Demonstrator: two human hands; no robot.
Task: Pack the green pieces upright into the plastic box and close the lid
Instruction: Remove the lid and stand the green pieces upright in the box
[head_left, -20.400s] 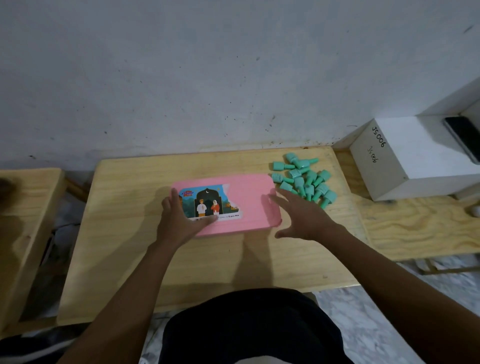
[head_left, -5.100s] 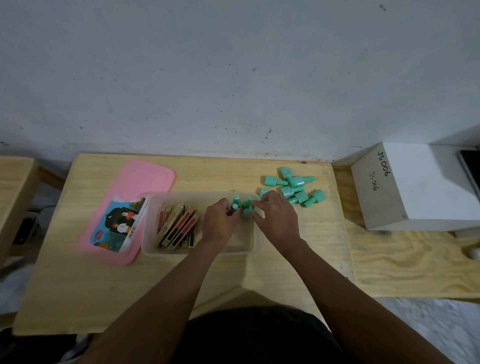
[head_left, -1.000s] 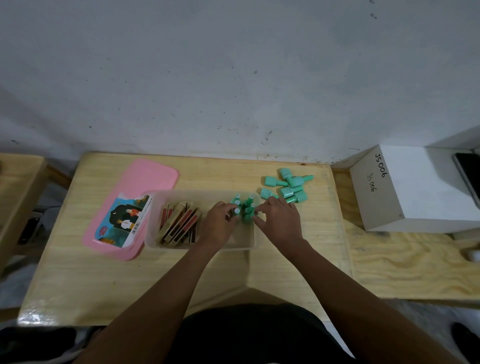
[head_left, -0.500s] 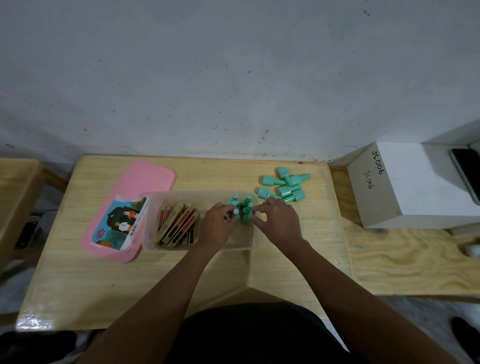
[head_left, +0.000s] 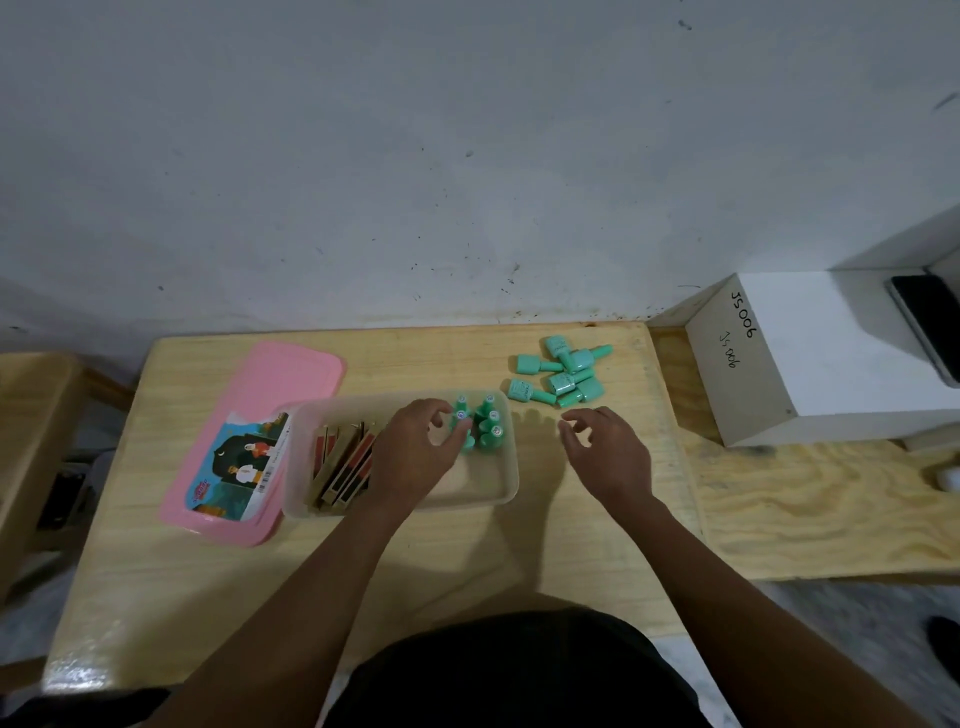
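Observation:
A clear plastic box (head_left: 498, 499) sits on the wooden table with several green pieces (head_left: 485, 423) standing upright in its far right corner. My left hand (head_left: 415, 457) is over the box, its fingertips against the standing green pieces. My right hand (head_left: 608, 452) hovers over the table just right of the box, fingers apart and holding nothing. A loose pile of green pieces (head_left: 563, 374) lies on its side beyond my right hand. The pink lid (head_left: 280, 395) rests left of the box, partly under it.
Flat brown and red packets (head_left: 343, 465) lean in the left half of the box. A white box marked JS006 (head_left: 810, 358) stands at the right with a black phone (head_left: 930, 332) on it. A wall runs behind the table.
My right hand has pulled out of the box and moved right over the table, now with nothing in it. My left hand stays at the standing green pieces.

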